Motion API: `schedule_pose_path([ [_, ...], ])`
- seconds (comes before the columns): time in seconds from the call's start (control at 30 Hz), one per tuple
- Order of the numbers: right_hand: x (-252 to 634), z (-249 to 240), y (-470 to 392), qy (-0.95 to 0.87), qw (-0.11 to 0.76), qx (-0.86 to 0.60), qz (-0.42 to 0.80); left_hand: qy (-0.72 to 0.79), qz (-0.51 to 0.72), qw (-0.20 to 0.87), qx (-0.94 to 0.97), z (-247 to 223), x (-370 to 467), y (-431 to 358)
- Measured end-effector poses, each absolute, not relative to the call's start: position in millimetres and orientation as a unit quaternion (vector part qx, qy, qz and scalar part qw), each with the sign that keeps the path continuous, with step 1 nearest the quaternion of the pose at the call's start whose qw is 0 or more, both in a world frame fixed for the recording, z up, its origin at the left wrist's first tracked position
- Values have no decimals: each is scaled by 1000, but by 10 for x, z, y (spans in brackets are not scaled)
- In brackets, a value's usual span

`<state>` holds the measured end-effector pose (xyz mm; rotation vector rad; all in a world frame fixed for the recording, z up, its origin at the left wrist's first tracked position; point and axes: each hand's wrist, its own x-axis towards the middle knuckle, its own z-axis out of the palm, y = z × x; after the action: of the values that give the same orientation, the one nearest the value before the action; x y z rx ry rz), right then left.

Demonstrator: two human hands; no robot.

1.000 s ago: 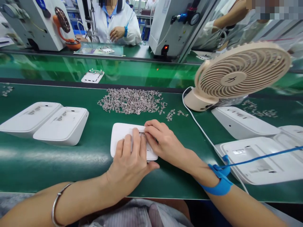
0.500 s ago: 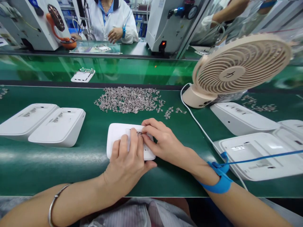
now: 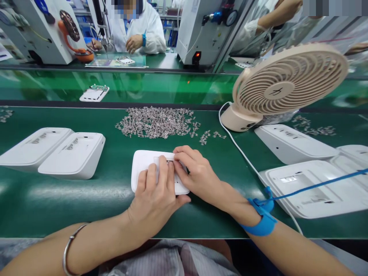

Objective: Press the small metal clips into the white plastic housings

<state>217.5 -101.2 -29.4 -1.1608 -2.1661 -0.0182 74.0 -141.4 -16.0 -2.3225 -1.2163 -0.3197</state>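
Observation:
A white plastic housing (image 3: 140, 163) with a recessed compartment lies on the green bench before me. My left hand (image 3: 156, 191) grips it, fingers laid over the compartment and thumb along the near right edge. From the right, my right hand (image 3: 195, 168) has its fingertips pinched at the compartment's upper end. Between the fingers of both hands shows a small metal contact clip (image 3: 170, 161), partly hidden. Just beyond the housing spreads a heap of small metal contact clips (image 3: 158, 122), with a few strays (image 3: 205, 137) at its right.
Two white housings (image 3: 73, 155) stand at left, several more (image 3: 313, 188) at right. A beige fan (image 3: 276, 92) with a white cable stands at back right. A blue wrist cord (image 3: 322, 189) runs rightward. A circuit board unit (image 3: 94, 93) lies on the strip behind; a co-worker (image 3: 138, 38) sits opposite.
Both hands stay on the housing with almost the same grip. The circuit board unit behind has shifted slightly left. The blue cord has risen a little at right.

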Motion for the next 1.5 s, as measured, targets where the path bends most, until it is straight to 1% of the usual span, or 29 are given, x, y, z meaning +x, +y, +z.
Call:
schedule_pose_path([
  [0.07, 2167, -300, -1017, -826, 342, -447, -9, -446, -117, 244, -853, -162, 741, -1412],
  [0.13, 2177, -291, -1024, -820, 348, -455, 15, -447, -114, 236, -855, -162, 741, -1410],
  [0.3, 2285, -249, -1055, -772, 399, -466, 167, -453, -106, 220, -857, -162, 745, -1408],
  [0.4, 2347, -250, -1080, -758, 406, -465, 211, -454, -102, 224, -856, -164, 746, -1409],
  [0.77, 2327, -311, -1158, -804, 366, -452, 128, -447, -124, 241, -853, -176, 730, -1417],
  [0.97, 2324, -260, -1208, -849, 272, -446, 73, -450, -121, 239, -852, -170, 756, -1414],
  [1.03, 2307, -270, -1199, -845, 284, -448, 70, -453, -119, 237, -851, -171, 760, -1417],
  [1.17, 2248, -343, -1142, -782, 385, -479, 105, -447, -115, 242, -853, -177, 750, -1421],
  [1.23, 2219, -375, -1104, -749, 418, -497, 131, -442, -119, 246, -855, -176, 743, -1422],
  [1.3, 2198, -387, -1068, -723, 422, -523, 161, -441, -122, 244, -855, -171, 740, -1423],
  [1.43, 2187, -361, -1015, -688, 392, -567, 225, -439, -117, 247, -856, -165, 741, -1424],
  [1.5, 2185, -345, -999, -684, 386, -571, 238, -435, -115, 254, -856, -168, 743, -1429],
])
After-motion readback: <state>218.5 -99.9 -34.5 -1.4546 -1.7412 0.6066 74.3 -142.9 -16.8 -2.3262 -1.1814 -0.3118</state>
